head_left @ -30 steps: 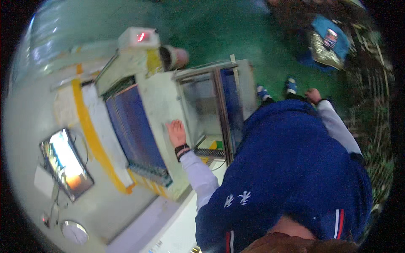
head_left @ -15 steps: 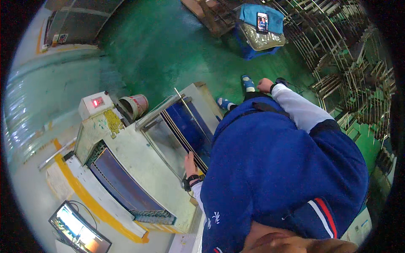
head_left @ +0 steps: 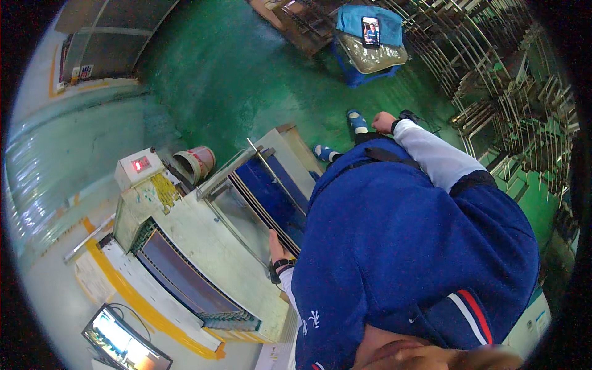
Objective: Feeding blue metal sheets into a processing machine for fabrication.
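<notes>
Near: right hand at the person's side, below the white sleeve; fingers look curled in. Cannot tell whether anything is inside. Probably just hanging clear of the machine.

Left hand by the lower end of several dark-blue panels, fingers extended and fairly straight, not visibly wrapped round anything. It lies along the panel edges, which would suit steadying or feeling them; contact cannot be confirmed.

Panels stand close together, tilted, in a metal frame at the side of a pale machine casing. The frame presumably keeps them on edge within arm's reach.

Beyond: another panel in a sunken bay, a green toothed strip at its end, perhaps for spacing. Control box on the casing's far corner, red display lit; bucket just beside. Monitor past the yellow tape.

Farthest: phone on blue cloth, screen up, likely for viewing; metal racks on the right.
</notes>
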Action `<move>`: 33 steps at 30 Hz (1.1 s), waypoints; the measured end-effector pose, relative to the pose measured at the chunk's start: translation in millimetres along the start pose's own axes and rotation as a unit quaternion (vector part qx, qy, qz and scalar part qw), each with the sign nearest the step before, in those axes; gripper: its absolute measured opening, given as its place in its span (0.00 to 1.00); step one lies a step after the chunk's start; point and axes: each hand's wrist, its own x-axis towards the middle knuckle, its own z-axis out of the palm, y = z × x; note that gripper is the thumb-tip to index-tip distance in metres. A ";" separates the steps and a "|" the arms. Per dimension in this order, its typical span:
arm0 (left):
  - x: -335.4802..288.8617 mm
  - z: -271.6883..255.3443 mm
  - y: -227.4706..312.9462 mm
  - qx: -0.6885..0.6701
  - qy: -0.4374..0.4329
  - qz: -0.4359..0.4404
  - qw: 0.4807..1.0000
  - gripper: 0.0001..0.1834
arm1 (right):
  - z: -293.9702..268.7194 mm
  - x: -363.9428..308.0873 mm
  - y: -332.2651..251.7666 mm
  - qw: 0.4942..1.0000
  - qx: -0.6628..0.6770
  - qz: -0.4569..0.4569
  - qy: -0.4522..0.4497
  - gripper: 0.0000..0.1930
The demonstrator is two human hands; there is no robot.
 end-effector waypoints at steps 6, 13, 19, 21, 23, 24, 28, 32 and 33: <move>-17.6 22.4 15.8 0.000 0.056 0.015 0.998 0.26 | -10.2 -1.2 7.3 1.000 0.002 -0.008 -0.006 0.11; -12.3 34.0 9.9 0.276 0.168 0.200 0.925 0.24 | -11.0 4.8 14.6 0.999 -0.036 -0.028 0.004 0.12; -12.2 30.0 10.5 0.344 0.153 0.256 0.890 0.23 | -16.0 7.3 10.7 1.000 -0.004 -0.005 -0.028 0.12; -13.3 31.6 18.8 0.364 0.132 0.244 0.889 0.22 | -18.1 5.6 10.5 1.000 0.005 -0.013 -0.018 0.12; -12.6 29.3 24.7 0.385 0.111 0.231 0.887 0.21 | -19.3 5.3 11.3 1.000 0.012 -0.003 -0.021 0.12; -11.8 27.0 26.6 0.387 0.093 0.217 0.891 0.20 | -20.6 4.3 8.9 1.000 0.019 0.006 -0.024 0.12; -14.4 29.9 36.1 0.448 0.083 0.192 0.869 0.16 | -27.1 -0.7 10.0 0.999 0.008 0.019 -0.034 0.16; -5.7 20.0 34.9 0.486 0.082 0.167 0.854 0.12 | -26.4 -1.4 17.9 0.999 0.006 0.024 -0.021 0.15; -4.8 19.9 36.3 0.447 0.077 0.161 0.876 0.10 | -25.3 -0.3 19.6 0.999 0.018 0.026 -0.017 0.15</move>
